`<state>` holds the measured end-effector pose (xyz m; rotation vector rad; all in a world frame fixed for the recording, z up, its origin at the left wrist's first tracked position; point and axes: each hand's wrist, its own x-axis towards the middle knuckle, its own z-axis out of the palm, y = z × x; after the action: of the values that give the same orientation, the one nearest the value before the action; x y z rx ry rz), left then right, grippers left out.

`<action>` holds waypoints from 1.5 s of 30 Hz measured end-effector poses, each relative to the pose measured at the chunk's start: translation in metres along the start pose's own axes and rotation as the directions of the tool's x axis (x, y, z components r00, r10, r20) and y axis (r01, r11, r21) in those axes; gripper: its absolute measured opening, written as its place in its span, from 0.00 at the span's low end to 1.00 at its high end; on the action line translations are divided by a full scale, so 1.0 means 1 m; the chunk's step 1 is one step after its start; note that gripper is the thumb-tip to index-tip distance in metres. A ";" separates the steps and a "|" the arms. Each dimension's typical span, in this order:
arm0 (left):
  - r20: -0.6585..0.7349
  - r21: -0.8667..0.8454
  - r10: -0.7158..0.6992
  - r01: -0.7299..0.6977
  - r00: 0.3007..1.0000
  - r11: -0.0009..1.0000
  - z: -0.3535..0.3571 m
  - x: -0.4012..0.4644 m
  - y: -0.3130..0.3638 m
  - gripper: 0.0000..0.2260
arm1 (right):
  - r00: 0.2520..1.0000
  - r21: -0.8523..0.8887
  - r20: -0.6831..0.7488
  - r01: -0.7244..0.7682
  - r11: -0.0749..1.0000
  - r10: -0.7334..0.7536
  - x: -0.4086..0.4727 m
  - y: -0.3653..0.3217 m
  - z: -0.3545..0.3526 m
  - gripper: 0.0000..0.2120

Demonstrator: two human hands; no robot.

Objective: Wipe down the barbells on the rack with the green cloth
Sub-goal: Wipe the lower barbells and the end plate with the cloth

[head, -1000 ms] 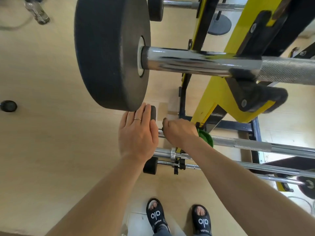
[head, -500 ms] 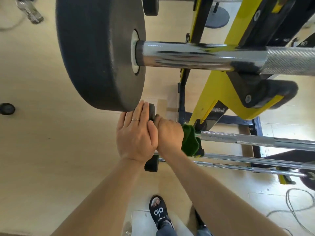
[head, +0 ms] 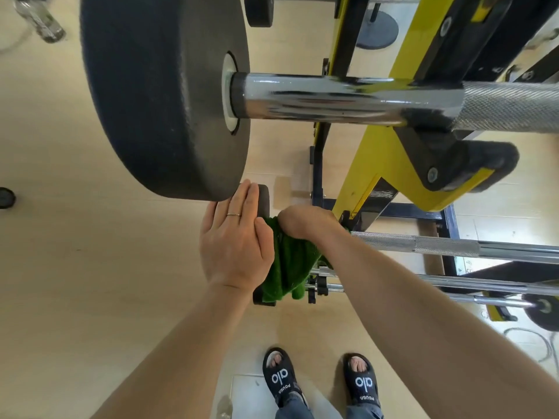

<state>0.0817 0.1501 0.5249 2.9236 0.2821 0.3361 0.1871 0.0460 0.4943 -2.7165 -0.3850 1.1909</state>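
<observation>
My right hand (head: 305,220) grips the green cloth (head: 289,261) around the left end of a lower chrome barbell (head: 438,244) on the yellow and black rack (head: 384,164). The cloth hangs down below the hand and hides that end of the bar. My left hand (head: 234,243) lies flat, fingers together, against the small black end plate (head: 263,199) of that barbell, right beside the cloth. Just above both hands a thicker barbell (head: 348,99) carries a large black weight plate (head: 157,95). More thin bars (head: 484,284) rest lower on the rack.
The big plate overhangs my left hand closely. A clear plastic bottle (head: 42,22) lies on the wooden floor at the top left, and a small black disc (head: 6,197) at the left edge. A cable (head: 532,346) coils on the floor at the right. My sandalled feet (head: 320,385) stand below.
My right hand has slid left along the lower bar up to the end plate. The cloth, bunched on the right of the hand before, now hangs open below it. The left hand stays put.
</observation>
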 end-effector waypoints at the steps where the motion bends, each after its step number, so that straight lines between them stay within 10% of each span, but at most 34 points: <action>1: -0.011 0.000 0.004 -0.004 1.000 1.000 0.000 0.001 0.001 0.28 | 0.989 0.060 0.147 -0.010 0.998 0.002 0.004 -0.002 -0.006 0.17; 4: -0.027 -0.002 0.003 -0.004 1.000 1.000 0.002 0.000 0.000 0.28 | 0.978 0.171 0.210 -0.046 0.984 0.009 0.008 -0.007 -0.009 0.18; 8: -0.047 0.006 0.020 -0.020 0.999 1.000 0.004 -0.001 -0.001 0.27 | 0.879 -0.130 -0.477 -0.038 0.991 -0.029 -0.029 -0.010 0.027 0.12; 12: -0.039 0.033 0.015 -0.014 0.999 0.999 0.003 0.001 0.000 0.28 | 0.678 -0.039 -0.732 0.066 0.997 -0.074 -0.047 -0.004 0.078 0.16; 18: -0.079 0.019 0.025 -0.024 0.997 1.000 0.006 -0.001 -0.002 0.28 | 0.797 -0.171 -0.596 -0.002 0.985 -0.102 -0.033 -0.002 0.046 0.15; 25: -0.123 0.024 0.033 -0.030 0.992 0.999 0.008 -0.002 0.000 0.26 | 0.997 0.047 0.045 -0.064 0.997 0.062 -0.011 -0.007 -0.007 0.18; 28: -0.138 0.037 0.036 -0.031 0.990 0.999 0.010 -0.001 -0.002 0.25 | 0.972 -0.076 -0.235 -0.021 0.997 0.003 -0.019 -0.009 0.012 0.15; 31: -0.120 0.064 0.037 -0.029 0.992 0.998 0.010 0.001 -0.001 0.24 | 0.728 -0.036 -0.685 0.006 0.999 -0.029 -0.038 -0.013 0.052 0.11; 35: -0.127 0.082 0.024 -0.014 0.992 0.997 0.009 0.000 0.000 0.25 | 0.586 0.053 -0.810 0.074 0.996 0.000 -0.033 -0.022 0.096 0.07; 38: -0.153 0.085 0.030 -0.017 0.988 0.996 0.012 0.000 0.000 0.24 | 0.584 -0.011 -0.810 0.088 0.996 -0.060 -0.031 -0.019 0.084 0.08; 45: -0.157 0.089 0.041 -0.027 0.987 0.996 0.012 -0.001 0.000 0.23 | 0.829 -0.201 -0.509 0.147 0.969 -0.231 -0.024 -0.007 0.028 0.17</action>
<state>0.0841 0.1482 0.5129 2.9936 0.2758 0.5781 0.1492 0.0464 0.4941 -2.8932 -0.6647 0.3356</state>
